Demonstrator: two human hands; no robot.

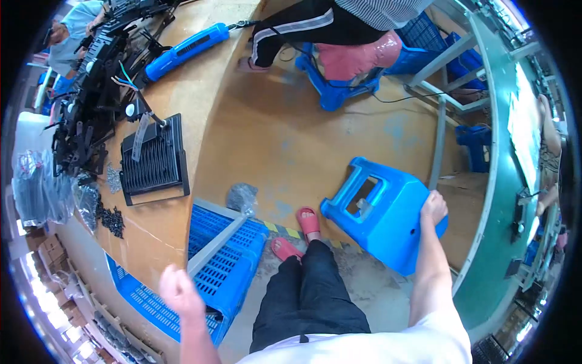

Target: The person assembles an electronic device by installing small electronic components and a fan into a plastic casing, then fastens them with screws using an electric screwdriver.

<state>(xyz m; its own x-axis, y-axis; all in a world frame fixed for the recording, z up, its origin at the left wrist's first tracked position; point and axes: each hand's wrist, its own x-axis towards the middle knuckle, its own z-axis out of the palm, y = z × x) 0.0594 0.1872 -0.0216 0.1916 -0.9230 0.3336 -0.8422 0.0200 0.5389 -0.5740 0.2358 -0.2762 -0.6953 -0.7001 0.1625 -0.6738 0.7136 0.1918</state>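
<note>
A blue plastic stool is tilted in the air above the floor, its legs pointing left. My right hand is closed around the edge of its seat. My left hand is beside the front edge of the wooden worktable, its fingers curled and somewhat blurred, with nothing visible in them. On the worktable lies a black finned lamp housing with a bracket and cable. Small dark screws are piled near it.
A blue electric screwdriver lies beside heaped black parts. Blue crates stand below the table. Another person's leg is beside a second blue stool with a pink cover. A green bench runs along the right.
</note>
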